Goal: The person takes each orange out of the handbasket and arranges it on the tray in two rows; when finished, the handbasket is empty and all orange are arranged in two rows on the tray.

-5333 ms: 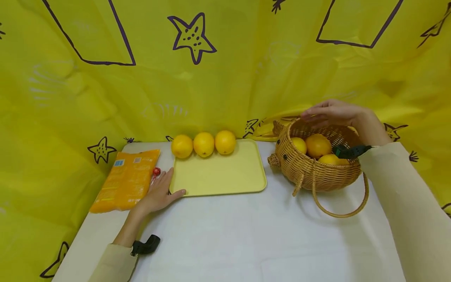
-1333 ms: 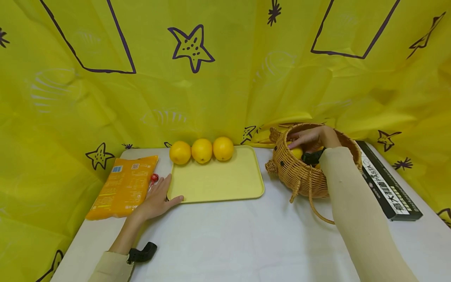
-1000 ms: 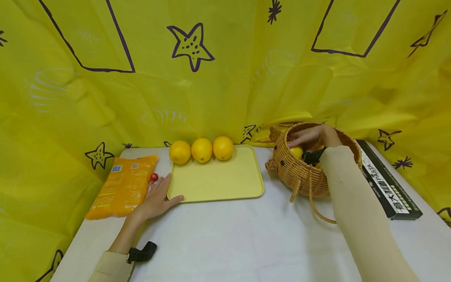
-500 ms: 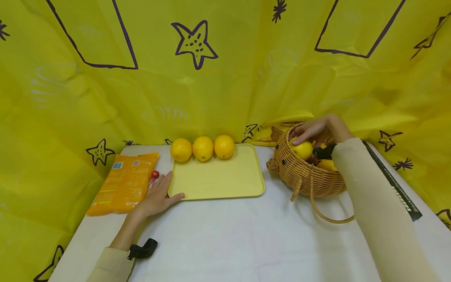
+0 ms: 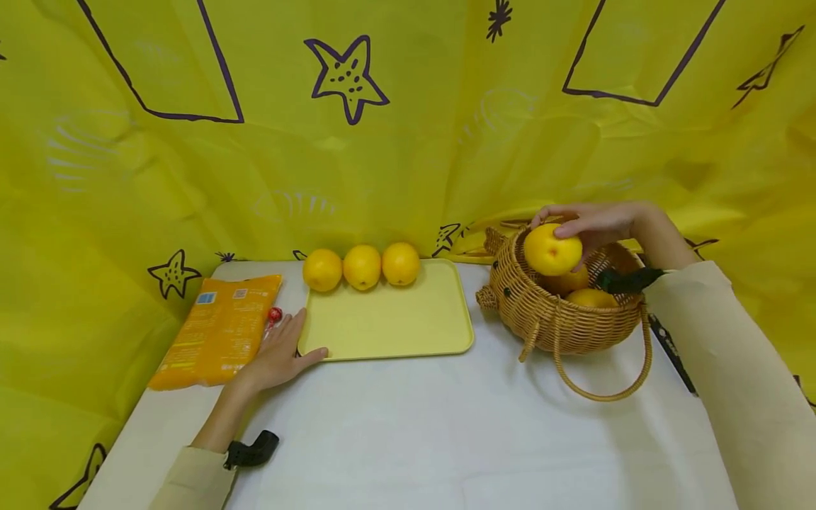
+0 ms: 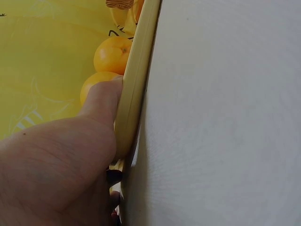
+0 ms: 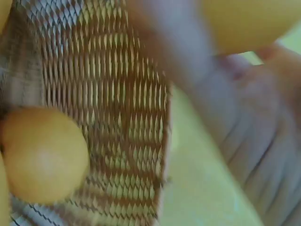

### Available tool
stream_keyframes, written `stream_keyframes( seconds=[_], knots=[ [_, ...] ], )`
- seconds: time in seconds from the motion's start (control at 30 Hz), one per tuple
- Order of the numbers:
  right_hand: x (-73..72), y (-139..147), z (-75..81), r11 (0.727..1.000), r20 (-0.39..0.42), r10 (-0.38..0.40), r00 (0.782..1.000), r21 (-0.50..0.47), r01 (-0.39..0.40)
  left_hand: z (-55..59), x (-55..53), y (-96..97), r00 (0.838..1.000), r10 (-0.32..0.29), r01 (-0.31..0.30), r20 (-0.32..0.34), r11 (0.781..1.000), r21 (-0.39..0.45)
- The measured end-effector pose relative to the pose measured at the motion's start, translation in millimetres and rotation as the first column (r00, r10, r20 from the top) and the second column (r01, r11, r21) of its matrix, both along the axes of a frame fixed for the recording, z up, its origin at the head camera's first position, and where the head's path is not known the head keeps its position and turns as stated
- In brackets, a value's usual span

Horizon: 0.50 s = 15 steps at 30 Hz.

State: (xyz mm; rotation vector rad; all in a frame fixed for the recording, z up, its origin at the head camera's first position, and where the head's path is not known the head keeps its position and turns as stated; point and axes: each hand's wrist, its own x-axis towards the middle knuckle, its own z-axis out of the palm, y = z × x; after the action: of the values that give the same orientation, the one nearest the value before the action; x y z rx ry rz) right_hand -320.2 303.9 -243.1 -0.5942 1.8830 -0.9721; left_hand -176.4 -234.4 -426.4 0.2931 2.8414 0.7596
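My right hand (image 5: 602,223) holds a round yellow orange (image 5: 552,249), thumb and fingers around it, just over the opening of a wicker basket (image 5: 574,331) shaped like a pig. Inside lie more oranges, one (image 7: 44,155) of them plain in the right wrist view. My left hand (image 5: 276,360) lies flat at the near left corner of a pale yellow tray (image 5: 389,326). Its fingers are spread along the left edge, and its thumb (image 6: 101,96) rests on the front rim. Along the tray's back edge stand three oranges (image 5: 362,268) in a row.
An orange plastic packet (image 5: 217,333) lies left of the tray, a red-wrapped lollipop (image 5: 274,315) between it and the fingers. Right of the basket, a black box (image 5: 672,353) shows partly behind my sleeve. A yellow patterned cloth (image 5: 408,142) hangs behind the white table (image 5: 408,432).
Earlier the right hand was above the basket, then reached down inside. It has since come up and back, lifting an orange to rim height. The left hand stays at the tray corner.
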Motion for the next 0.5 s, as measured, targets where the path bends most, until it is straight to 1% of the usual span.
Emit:
stream_keyframes(
  seconds=[0.03, 0.07, 0.1, 0.17, 0.23, 0.27, 0.3, 0.4, 0.5],
  knots=[
    [1.7, -1.4, 1.0, 0.998, -0.010, 0.018, 1.000, -0.066, -0.018, -0.3, 0.2, -0.5, 1.000, 0.000, 0.000, 0.000, 1.000, 0.000],
    [3.5, -4.1, 1.4, 0.989, -0.009, 0.040, 0.999, -0.145, -0.041, -0.4, 0.4, -0.8, 1.000, -0.001, 0.001, 0.002, 1.000, 0.000],
    [5.3, -7.8, 1.3, 0.972, -0.014, 0.063, 0.998, -0.227, -0.065, -0.3, 0.4, -0.9, 1.000, -0.002, 0.002, 0.003, 1.000, 0.000],
    [9.5, -18.2, 0.9, 0.925, -0.028, 0.100, 0.995, -0.367, -0.103, 0.4, 0.4, -0.9, 1.000, -0.003, 0.003, 0.007, 1.000, 0.004],
    [15.1, -32.6, 1.7, 0.878, -0.068, 0.094, 0.993, -0.465, -0.115, 1.4, 0.5, -0.9, 1.000, -0.002, 0.002, 0.011, 1.000, 0.009],
    [18.1, -40.6, 2.2, 0.861, -0.085, 0.078, 0.993, -0.496, -0.110, 1.8, 0.6, -1.0, 1.000, -0.004, 0.004, 0.014, 1.000, 0.010],
    [21.0, -48.6, 2.8, 0.851, -0.098, 0.052, 0.994, -0.516, -0.095, 2.2, 0.6, -1.1, 1.000, -0.007, 0.007, 0.015, 1.000, 0.013],
    [29.8, -72.9, 3.1, 0.835, -0.107, -0.059, 0.993, -0.551, -0.009, 2.8, 0.6, -1.3, 1.000, -0.013, 0.013, 0.018, 1.000, 0.014],
    [36.2, -94.0, -1.6, 0.818, -0.089, -0.169, 0.982, -0.568, 0.089, 2.6, 0.7, -1.8, 1.000, -0.017, 0.017, 0.017, 1.000, 0.003]
  ],
)
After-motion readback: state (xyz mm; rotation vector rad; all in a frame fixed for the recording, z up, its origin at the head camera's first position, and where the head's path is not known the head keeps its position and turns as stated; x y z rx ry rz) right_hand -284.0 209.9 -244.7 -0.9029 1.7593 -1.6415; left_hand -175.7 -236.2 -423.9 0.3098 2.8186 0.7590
